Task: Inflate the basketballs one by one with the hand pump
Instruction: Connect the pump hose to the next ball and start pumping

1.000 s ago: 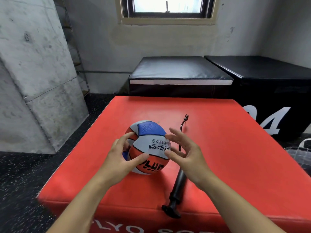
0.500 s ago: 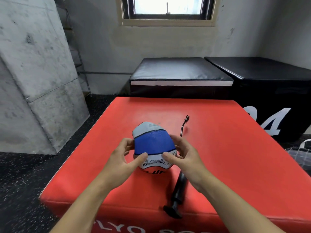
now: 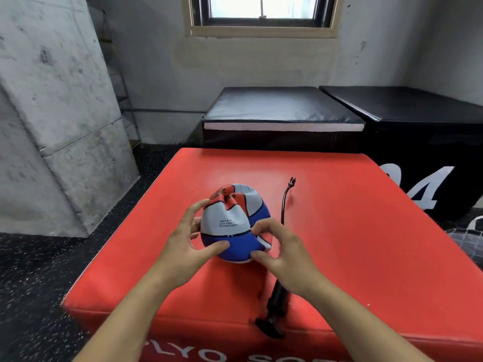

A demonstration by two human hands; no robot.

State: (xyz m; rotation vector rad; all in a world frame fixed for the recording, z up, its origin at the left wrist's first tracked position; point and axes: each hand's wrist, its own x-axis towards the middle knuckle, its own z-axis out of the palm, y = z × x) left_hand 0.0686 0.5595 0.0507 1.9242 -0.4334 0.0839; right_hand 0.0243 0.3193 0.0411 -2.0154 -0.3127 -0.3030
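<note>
You hold the basketball (image 3: 234, 226) between your two hands above the red desk (image 3: 339, 231): your left hand (image 3: 187, 246) grips its left side with thumb and fingers curled round it, and your right hand (image 3: 281, 248) pinches its right side. The ball is caved in and wrinkled on top, so I judge no air has gone in yet. The hand pump (image 3: 275, 307) lies untouched just below your right hand, its hose (image 3: 285, 202) beyond your right fingers; finding the valve, fitting the hose end and pumping all remain.

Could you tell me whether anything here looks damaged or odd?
The ball, held in both hands above the red box, is caved in and wrinkled at its top: it looks badly deflated, not torn. The pump lies unused beside it.
</note>
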